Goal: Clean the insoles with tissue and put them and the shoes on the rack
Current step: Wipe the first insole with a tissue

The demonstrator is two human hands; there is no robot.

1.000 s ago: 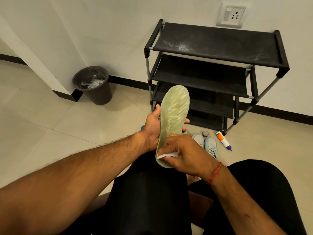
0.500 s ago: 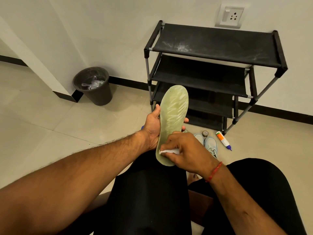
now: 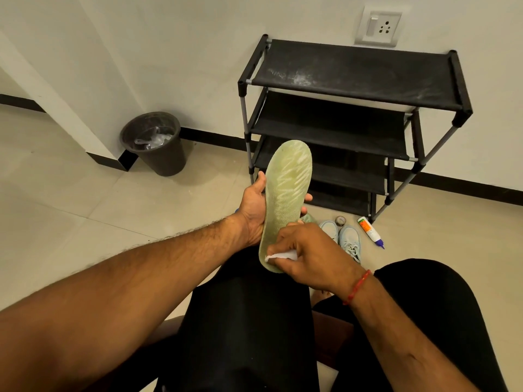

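In the middle of the frame, the green insole (image 3: 287, 190) is held up by the left hand (image 3: 253, 210), fingers curled round it. A white tissue (image 3: 278, 256) is pinched by the right hand (image 3: 308, 253) and pressed on its lower end. Wiping seems to be the step; next, the upper part likely needs rubbing.

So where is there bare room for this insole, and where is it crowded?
Bare: every visible shelf of the rack, the dusty top shelf included. Crowded: the floor before the rack, where shoes, a tin and a bottle cluster.
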